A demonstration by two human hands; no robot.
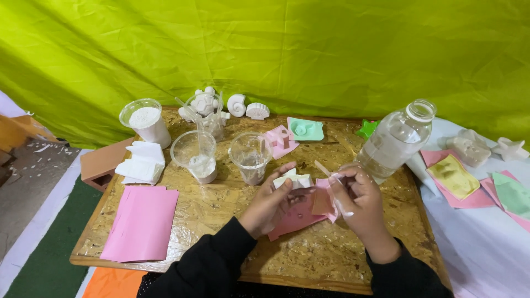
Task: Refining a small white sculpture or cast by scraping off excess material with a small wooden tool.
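Your left hand (270, 204) grips a white cast (293, 178); your right hand (356, 198) pinches its pink mould (323, 201). Demoulding step, likely. Next: peel slowly.

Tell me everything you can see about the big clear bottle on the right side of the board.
The clear bottle looks like glass or clear plastic, with a round body, a short neck and a wide open mouth with no cap on it. It seems mostly full of clear liquid. It appears to lean in this view, mouth toward the upper right. It stands on the right edge of the chipboard table, just beyond the right hand, which does not touch it. A green star mould lies behind it.
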